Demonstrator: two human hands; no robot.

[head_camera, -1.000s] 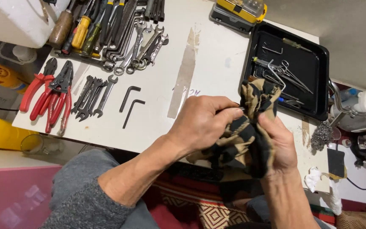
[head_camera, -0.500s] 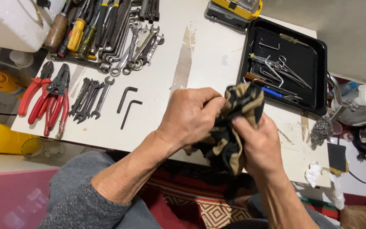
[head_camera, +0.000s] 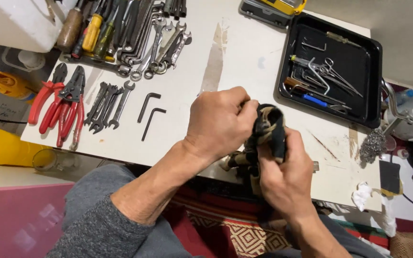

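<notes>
My left hand (head_camera: 218, 123) and my right hand (head_camera: 285, 177) are both closed around a bunched black and tan cloth (head_camera: 267, 128) held over the front edge of the white table (head_camera: 244, 62). Fingers of the left hand pinch the top of the cloth; the right hand grips it from below. Whatever may be inside the cloth is hidden.
Two black hex keys (head_camera: 150, 114) lie left of my hands. Small wrenches (head_camera: 108, 104) and red-handled pliers (head_camera: 60, 105) sit further left, with larger wrenches and screwdrivers (head_camera: 135, 33) behind. A black tray (head_camera: 376, 71) with scissors and small tools stands at the right.
The cloth has been gathered from a looser spread into a tighter bundle between both hands, and the hands have drawn closer together above the table's edge.
</notes>
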